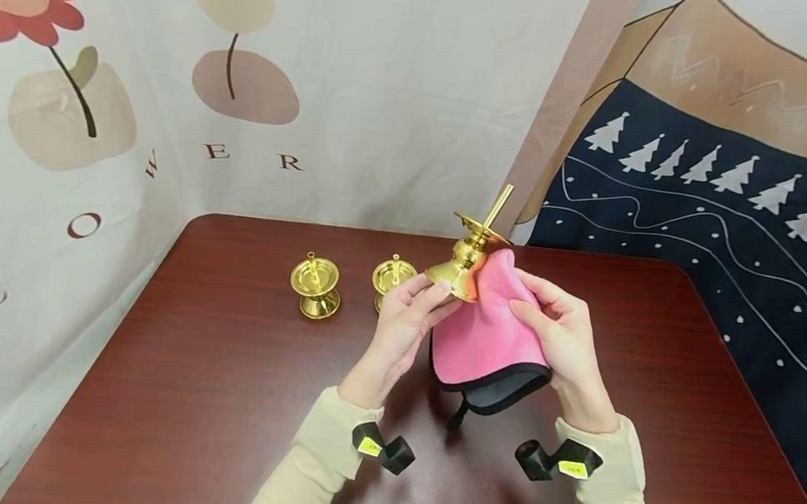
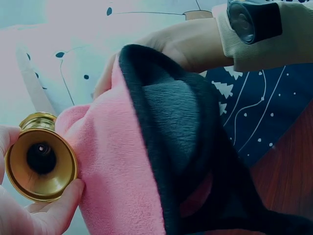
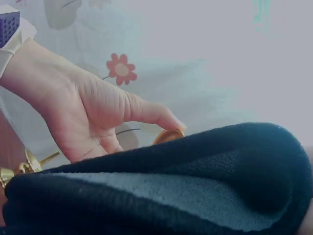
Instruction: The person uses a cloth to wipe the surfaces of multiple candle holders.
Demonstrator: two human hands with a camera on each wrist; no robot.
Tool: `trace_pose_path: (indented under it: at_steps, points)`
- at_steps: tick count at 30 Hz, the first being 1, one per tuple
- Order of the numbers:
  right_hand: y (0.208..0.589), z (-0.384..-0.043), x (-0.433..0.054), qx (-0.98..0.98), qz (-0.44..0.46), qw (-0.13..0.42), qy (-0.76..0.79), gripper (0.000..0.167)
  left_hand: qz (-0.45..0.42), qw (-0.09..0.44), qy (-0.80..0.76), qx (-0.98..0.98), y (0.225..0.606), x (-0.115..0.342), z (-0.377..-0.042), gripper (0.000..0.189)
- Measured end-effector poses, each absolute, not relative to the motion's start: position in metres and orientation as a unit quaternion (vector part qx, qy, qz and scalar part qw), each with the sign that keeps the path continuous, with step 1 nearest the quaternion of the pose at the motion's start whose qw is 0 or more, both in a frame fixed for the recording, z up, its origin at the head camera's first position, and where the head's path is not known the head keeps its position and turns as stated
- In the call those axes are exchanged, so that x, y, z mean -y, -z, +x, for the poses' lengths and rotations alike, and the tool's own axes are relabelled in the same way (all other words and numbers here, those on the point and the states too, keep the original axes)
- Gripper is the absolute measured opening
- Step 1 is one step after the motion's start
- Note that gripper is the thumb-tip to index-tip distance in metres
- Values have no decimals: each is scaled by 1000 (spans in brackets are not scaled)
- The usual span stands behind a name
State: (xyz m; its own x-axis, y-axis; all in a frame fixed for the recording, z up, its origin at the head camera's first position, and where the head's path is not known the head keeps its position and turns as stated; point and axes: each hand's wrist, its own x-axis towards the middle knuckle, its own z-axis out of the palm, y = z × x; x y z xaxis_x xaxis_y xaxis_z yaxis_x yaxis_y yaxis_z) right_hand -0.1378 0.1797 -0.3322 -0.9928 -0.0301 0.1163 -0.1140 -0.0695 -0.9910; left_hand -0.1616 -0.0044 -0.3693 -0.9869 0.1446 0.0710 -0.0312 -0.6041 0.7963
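My left hand (image 1: 406,320) pinches the flared base of a brass candle holder (image 1: 465,259), which is raised and tilted with its spike up and to the right. The base's hollow underside faces the left wrist view, where the left fingers (image 2: 66,210) grip its rim. My right hand (image 1: 560,330) holds a pink cloth (image 1: 492,330) with black edging and a grey reverse side. The cloth lies against the right side of the candle holder. In the right wrist view, the folded cloth (image 3: 205,181) hides most of the candle holder.
Two similar brass candle holders stand on the dark red-brown table (image 1: 204,396): one on the left (image 1: 315,283) and another (image 1: 393,274) partly behind my left hand. A pale printed curtain (image 1: 395,74) and a dark blue tree-patterned one (image 1: 717,223) hang behind.
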Motion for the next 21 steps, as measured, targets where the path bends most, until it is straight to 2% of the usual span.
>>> trace_pose_path:
  at_steps: [4,9,14,21]
  points:
    - [332,-137,-176,672,31,46,-739,29,61,48,-893,-444,371,4,-161,36]
    - [338,-139,-166,667,23,121,-734,32,62,47,-889,-451,371,4,-161,35]
    - [342,-139,-158,714,77,162,-677,35,58,41,-882,-465,369,3,-161,35]
    - [344,-132,-166,803,152,168,-552,29,36,24,-886,-462,368,4,-162,34]
